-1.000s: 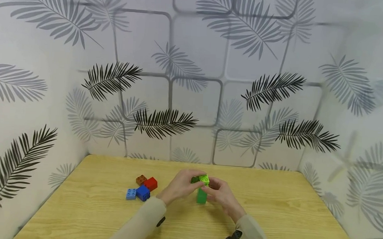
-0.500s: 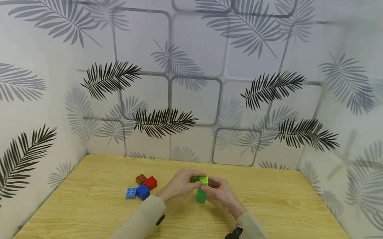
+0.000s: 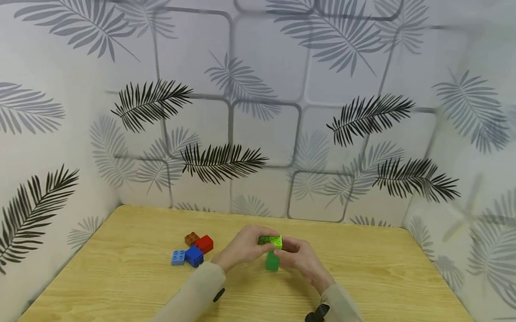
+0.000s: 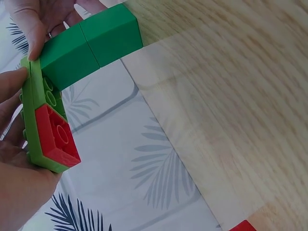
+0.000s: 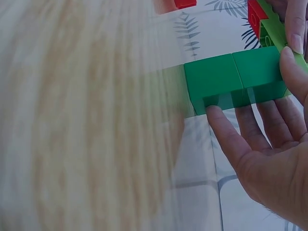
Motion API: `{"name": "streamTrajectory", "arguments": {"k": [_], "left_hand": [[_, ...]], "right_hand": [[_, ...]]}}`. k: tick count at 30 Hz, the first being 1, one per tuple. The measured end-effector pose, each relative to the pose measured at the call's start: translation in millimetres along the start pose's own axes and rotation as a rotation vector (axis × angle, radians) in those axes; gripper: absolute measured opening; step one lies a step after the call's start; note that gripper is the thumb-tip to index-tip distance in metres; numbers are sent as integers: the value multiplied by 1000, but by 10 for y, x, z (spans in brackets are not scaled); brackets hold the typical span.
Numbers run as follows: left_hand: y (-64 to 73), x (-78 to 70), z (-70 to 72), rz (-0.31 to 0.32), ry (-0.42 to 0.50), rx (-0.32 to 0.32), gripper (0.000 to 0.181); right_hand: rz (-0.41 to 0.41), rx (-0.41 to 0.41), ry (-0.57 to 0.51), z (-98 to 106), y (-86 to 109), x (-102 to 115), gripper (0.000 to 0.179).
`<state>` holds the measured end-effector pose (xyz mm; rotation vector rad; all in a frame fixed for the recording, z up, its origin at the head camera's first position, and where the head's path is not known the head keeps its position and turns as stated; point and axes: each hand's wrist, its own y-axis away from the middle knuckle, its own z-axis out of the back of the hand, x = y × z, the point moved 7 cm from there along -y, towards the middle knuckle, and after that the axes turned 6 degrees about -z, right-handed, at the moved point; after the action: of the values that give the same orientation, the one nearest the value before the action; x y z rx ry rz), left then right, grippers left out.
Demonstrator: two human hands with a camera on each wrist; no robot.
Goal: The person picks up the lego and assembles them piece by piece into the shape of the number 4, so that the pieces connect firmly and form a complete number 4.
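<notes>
Two dark green toy building bricks (image 3: pixel 272 263) stand stacked as a column on the table. Across its top lies a lime green layer (image 3: pixel 275 241) that reaches left. Under that overhang sits a red brick (image 4: pixel 57 137), which the left hand hides in the head view. My left hand (image 3: pixel 244 246) pinches the lime layer between thumb and fingers from the left. My right hand (image 3: pixel 303 260) grips the column from the right, its thumb near the joint with the lime layer and its fingers along the far side.
Left of the hands, loose bricks lie together on the wooden table (image 3: pixel 366 273): a brown one (image 3: pixel 191 238), a red one (image 3: pixel 205 244), a dark blue one (image 3: pixel 194 256) and a light blue one (image 3: pixel 178 257). Leaf-patterned walls (image 3: pixel 264 132) stand behind and at both sides.
The lime layer looks slightly more level over the column than one second ago. Both hands stay nearly in place, and the loose bricks lie as before.
</notes>
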<state>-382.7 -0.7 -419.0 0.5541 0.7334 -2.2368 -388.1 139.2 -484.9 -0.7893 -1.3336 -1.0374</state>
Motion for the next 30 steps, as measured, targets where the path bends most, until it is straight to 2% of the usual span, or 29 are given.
{"name": "streamTrajectory", "arguments": {"k": [6,14,19,23,30], "left_hand": [[-23,-2,-2,31,-13,26,30],[-63,54,14,100,61,68,28],[-56,106,-7,123,74,73,29],[-28,128,3,117,54,52,32],[-15,120,13,72,27,35,31]], "right_hand": [[2,15,-12,8,-2,-30,59],[2,33,-28,2,-12,-15,56],[-2,18,-86,16,-6,1,57],[3,-26,-127,31,8,25,58],[17,-84,-111,2,10,71,53]]}}
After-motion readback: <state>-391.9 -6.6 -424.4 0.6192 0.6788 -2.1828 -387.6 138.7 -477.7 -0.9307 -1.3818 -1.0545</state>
